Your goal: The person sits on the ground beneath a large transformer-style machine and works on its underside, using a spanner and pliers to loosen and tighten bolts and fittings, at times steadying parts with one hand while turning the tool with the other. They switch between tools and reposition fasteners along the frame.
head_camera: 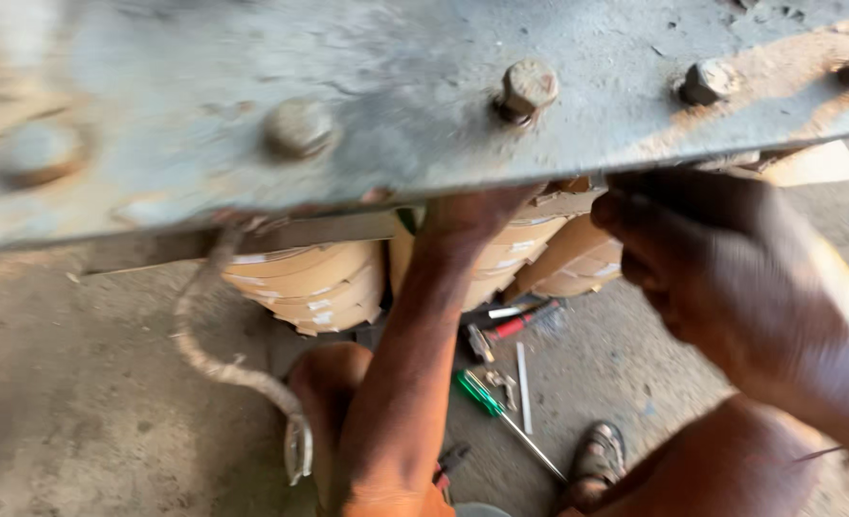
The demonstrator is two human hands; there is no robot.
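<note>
- Reaching up in the middle of the frame, the left hand (pixel 470 213) goes under the edge of the big grey metal plate (pixel 252 105). Its fingers are hidden there, so I cannot tell if they grip anything.
- At the right of the frame, the right hand (pixel 702 258) is curled half shut at the plate's edge. It is blurry, so I cannot tell what it holds.
- Just below the plate sit the tan paper-wrapped coils (pixel 314 282). The hidden fingers could get pinched against them.
- A rusty bolt (pixel 525 89) could scrape skin.
- On the floor at the bottom middle, the green screwdriver (pixel 487 397) lies near the sandalled foot (pixel 597 455). A step could roll on it.
</note>
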